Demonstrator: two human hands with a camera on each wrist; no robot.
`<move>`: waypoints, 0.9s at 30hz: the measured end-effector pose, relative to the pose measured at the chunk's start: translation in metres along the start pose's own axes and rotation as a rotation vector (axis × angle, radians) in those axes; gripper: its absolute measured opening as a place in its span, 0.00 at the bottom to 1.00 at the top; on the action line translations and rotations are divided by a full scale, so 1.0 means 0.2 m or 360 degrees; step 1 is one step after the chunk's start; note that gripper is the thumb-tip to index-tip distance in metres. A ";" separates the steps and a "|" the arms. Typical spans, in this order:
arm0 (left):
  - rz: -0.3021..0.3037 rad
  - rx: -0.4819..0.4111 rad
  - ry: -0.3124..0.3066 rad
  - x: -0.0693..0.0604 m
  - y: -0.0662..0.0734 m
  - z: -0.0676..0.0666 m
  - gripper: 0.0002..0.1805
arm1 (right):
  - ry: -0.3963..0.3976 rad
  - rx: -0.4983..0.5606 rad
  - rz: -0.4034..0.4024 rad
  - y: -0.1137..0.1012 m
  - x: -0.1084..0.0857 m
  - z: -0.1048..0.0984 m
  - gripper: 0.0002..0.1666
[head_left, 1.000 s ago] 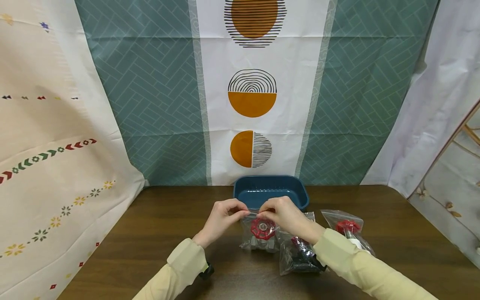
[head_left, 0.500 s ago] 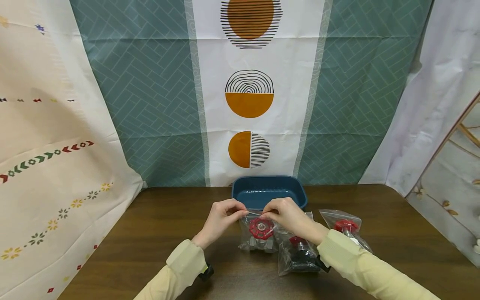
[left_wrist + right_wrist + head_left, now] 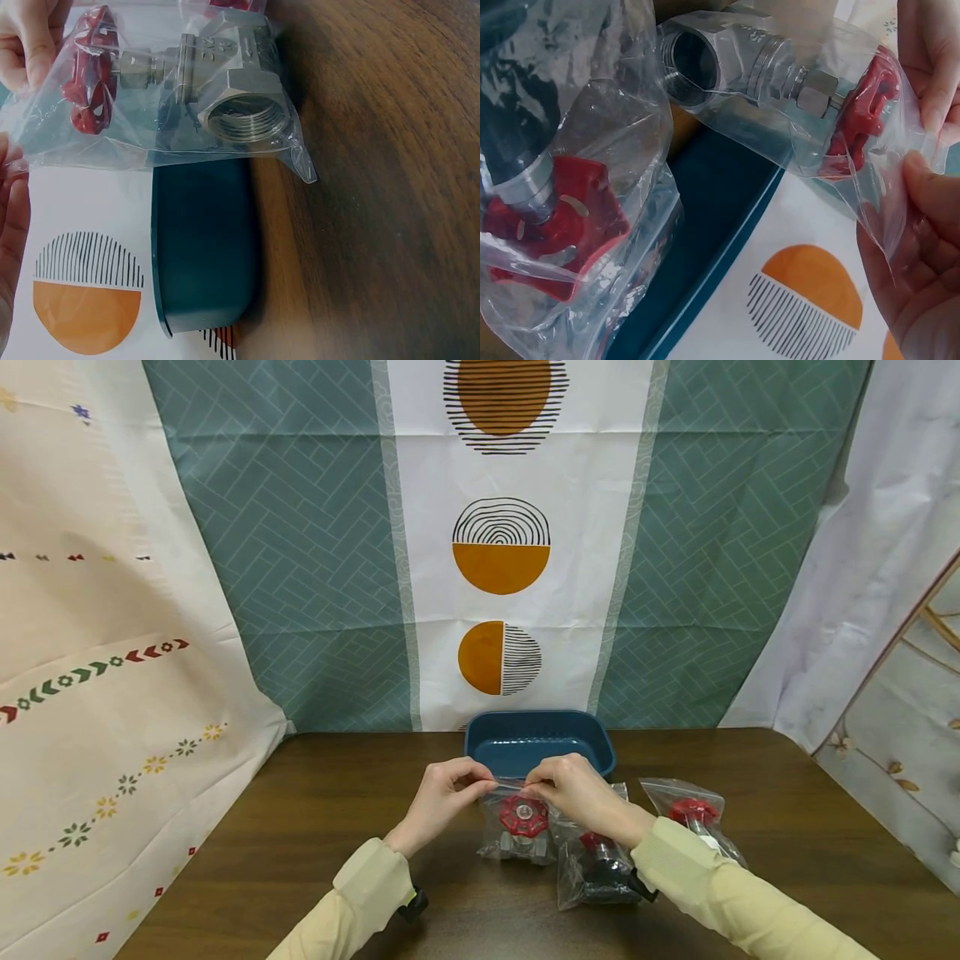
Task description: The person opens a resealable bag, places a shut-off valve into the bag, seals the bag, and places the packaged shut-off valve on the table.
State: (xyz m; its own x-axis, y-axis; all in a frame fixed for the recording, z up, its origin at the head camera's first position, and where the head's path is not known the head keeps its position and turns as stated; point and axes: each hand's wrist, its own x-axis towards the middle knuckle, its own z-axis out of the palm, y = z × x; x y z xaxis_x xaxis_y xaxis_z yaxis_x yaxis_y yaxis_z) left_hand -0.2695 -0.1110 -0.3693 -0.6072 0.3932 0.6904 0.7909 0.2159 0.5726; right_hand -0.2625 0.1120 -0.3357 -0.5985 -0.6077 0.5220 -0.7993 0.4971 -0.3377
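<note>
A clear zip bag (image 3: 135,154) hangs upright, holding a metal gate valve (image 3: 240,75) with a red handwheel (image 3: 523,815). Thumb and fingers of my left hand (image 3: 442,797) pinch the left end of its top edge. Farther right along the same edge, my right hand (image 3: 581,797) pinches the plastic between thumb and fingers. A small gap separates the two sets of fingertips. Beneath my right forearm lies a second clear bag (image 3: 641,97) with a dark-bodied valve and a red handwheel (image 3: 555,229). Whether the held bag touches the table cannot be told.
Behind the hands, a dark blue tray (image 3: 540,720) stands near the table's back edge. A third clear bag (image 3: 697,802) with a red-handled valve lies to the right, partly behind my right sleeve. The brown wooden table (image 3: 322,835) meets a patterned cloth backdrop (image 3: 337,568).
My right fingertips have shifted slightly to the right along the bag's top edge, a little farther from the left ones. My left hand keeps its pinch, and the bags stay in place.
</note>
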 end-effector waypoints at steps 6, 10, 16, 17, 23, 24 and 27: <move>0.0012 0.0005 0.0005 0.00 0.00 0.00 0.02 | 0.0006 0.0094 0.0050 0.02 -0.01 0.00 0.02; 0.0020 0.0004 0.0004 0.01 0.00 0.00 0.03 | 0.0006 0.0102 0.0055 0.02 -0.02 -0.01 0.02; -0.0005 0.0005 0.0003 0.00 0.00 0.00 0.03 | -0.0028 0.0116 0.0092 0.02 -0.03 -0.01 0.03; -0.0010 0.0006 0.0005 0.00 0.00 0.00 0.03 | -0.0033 0.0121 0.0095 0.02 -0.04 -0.01 0.03; -0.0027 0.0000 0.0006 0.00 0.01 0.00 0.03 | -0.0046 0.0119 0.0119 0.02 -0.05 -0.02 0.03; -0.0025 0.0000 0.0005 0.00 0.01 0.00 0.02 | -0.0048 0.0114 0.0126 0.02 -0.06 -0.02 0.03; -0.0021 0.0005 0.0007 0.00 0.01 0.00 0.02 | -0.0045 0.0107 0.0125 0.03 -0.06 -0.03 0.03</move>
State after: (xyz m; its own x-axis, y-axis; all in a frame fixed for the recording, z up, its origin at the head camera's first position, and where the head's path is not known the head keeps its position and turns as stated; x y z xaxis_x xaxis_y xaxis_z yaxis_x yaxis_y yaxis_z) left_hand -0.2685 -0.1105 -0.3678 -0.6182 0.3864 0.6845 0.7829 0.2241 0.5804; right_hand -0.2588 0.1258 -0.3394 -0.6602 -0.5859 0.4699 -0.7509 0.5020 -0.4290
